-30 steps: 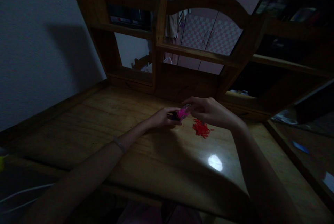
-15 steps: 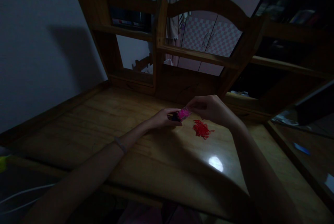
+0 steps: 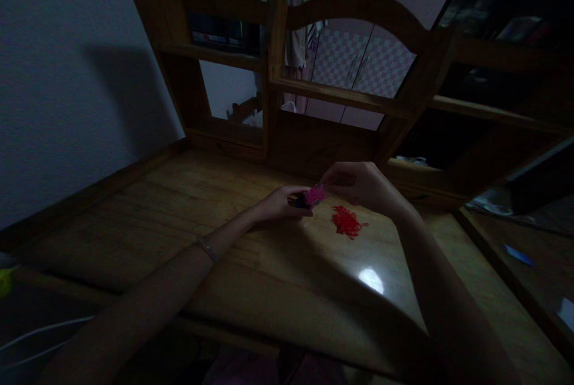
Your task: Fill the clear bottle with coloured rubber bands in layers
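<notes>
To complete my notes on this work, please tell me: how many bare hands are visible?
2: the bare left hand, holding a small dark-and-pink object, and the bare right hand, at the object's pink end. Both are above the brown wooden table.

Pale shirt [image 3: 295, 47] behind wooden shelving [image 3: 341, 91]
</notes>
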{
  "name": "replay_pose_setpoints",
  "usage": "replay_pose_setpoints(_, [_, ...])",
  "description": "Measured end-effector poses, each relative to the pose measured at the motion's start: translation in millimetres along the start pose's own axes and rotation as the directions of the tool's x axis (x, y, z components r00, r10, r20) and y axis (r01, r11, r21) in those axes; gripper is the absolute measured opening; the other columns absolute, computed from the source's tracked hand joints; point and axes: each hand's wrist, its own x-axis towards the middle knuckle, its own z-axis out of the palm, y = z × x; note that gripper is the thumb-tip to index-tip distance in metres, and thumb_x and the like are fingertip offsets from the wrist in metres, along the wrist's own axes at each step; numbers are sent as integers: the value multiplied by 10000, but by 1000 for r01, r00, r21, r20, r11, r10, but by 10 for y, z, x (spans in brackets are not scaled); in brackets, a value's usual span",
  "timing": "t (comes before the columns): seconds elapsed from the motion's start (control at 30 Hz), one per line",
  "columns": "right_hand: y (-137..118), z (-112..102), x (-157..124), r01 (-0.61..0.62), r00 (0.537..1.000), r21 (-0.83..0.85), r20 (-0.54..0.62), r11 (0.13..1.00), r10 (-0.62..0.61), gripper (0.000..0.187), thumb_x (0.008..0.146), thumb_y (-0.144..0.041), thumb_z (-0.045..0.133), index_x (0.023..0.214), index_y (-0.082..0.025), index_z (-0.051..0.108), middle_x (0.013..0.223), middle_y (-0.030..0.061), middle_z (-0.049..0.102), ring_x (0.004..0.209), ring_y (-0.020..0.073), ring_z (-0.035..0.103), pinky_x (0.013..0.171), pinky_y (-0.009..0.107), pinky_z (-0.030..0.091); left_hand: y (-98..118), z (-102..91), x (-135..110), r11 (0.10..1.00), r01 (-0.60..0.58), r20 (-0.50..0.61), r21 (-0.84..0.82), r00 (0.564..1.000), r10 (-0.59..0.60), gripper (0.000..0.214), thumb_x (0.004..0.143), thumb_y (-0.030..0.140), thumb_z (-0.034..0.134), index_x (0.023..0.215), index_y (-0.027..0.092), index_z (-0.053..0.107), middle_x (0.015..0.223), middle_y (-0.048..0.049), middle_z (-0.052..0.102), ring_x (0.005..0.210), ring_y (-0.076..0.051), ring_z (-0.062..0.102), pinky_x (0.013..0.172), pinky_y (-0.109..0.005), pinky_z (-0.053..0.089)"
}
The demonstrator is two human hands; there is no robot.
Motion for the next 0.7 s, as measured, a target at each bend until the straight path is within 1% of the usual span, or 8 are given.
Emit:
replay_pose_setpoints(0.17, [-6,-41,-9,-22,1000,5,-8,1000,22,154,822,-286,623,908,-175,687,812,38,694,654,121,602,578,227,434,-5,2,7,1000,7,-2,0,1000,-7,620,661,372,786,1225,184,609,1163,-71,660,1041,-222,612,920,-334,457])
replay_pose_setpoints(0.27, [-27,-56,-9,-21,1000,-9,-24,1000,21,167,847,-270,575,917,-166,685,812,43,686,634,115,587,570,228,418,-6,6,8,1000,3,-2,6,1000,-3,608,662,371,785,1215,182,615,1158,-69,661,1038,-223,613,915,-332,461])
replay_pose_setpoints(0.37, [-59,-53,-12,-3,1000,-36,-18,999,2,188,867,-217,504,919,-163,676,806,37,676,640,111,580,586,226,404,-8,5,8,1000,1,0,8,1000,-1,608,662,372,785,1214,181,614,1151,-69,665,1033,-221,616,916,-330,463])
replay_pose_setpoints(0.43, [-93,-43,-18,17,1000,-59,6,998,-16,205,870,-181,466,918,-164,664,818,35,673,672,115,588,610,224,400,-13,3,10,1000,12,-2,8,1000,-12,615,659,376,787,1216,182,612,1145,-67,669,1021,-217,623,916,-327,466])
replay_pose_setpoints(0.53, [-164,-20,-29,35,998,-106,50,994,-30,196,870,-164,454,963,-173,626,838,29,671,703,121,592,630,222,387,-30,1,16,1000,20,-10,15,1000,-20,628,652,387,790,1215,173,612,1142,-73,670,1017,-221,626,908,-326,476])
replay_pose_setpoints(0.63, [-237,14,-42,13,994,-148,106,989,3,186,899,-199,437,1019,-190,579,764,2,646,630,115,552,598,225,356,-49,5,20,1000,9,-22,19,1000,-9,623,643,388,794,1194,154,622,1136,-85,668,1017,-228,627,903,-330,485])
replay_pose_setpoints(0.7, [-269,37,-49,-9,989,-152,146,988,32,186,923,-237,417,1036,-197,560,747,-3,636,617,118,538,596,229,349,-57,9,19,1000,4,-24,21,1000,-4,612,644,384,793,1186,156,626,1130,-87,670,1014,-229,629,910,-337,485])
